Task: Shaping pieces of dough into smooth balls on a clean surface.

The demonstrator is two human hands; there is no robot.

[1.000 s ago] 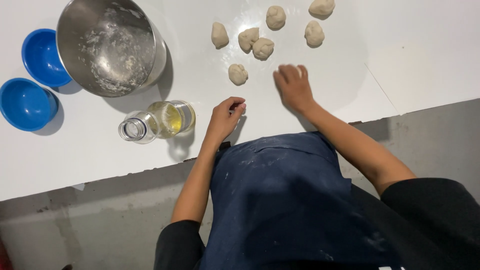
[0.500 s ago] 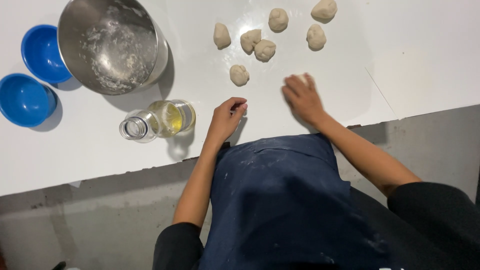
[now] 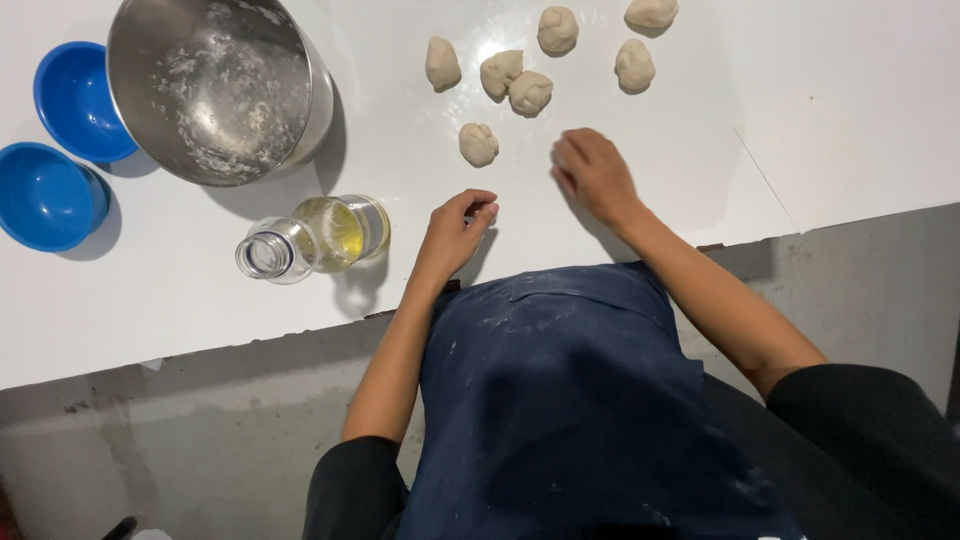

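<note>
While both on white table (image 3: 150,300): left hand (image 3: 455,232) w/ fingers curled in, right hand (image 3: 595,172) flat, grey floor (image 3: 200,430) below

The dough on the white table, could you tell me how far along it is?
Done: six dough balls lie portioned on the white table, and the steel bowl holds only residue. In hand: the right hand presses flat on the table; the left hand pinches something tiny. Left: no ball is flattened yet.

White glossy table (image 3: 180,310) above grey concrete floor (image 3: 200,440)
</note>
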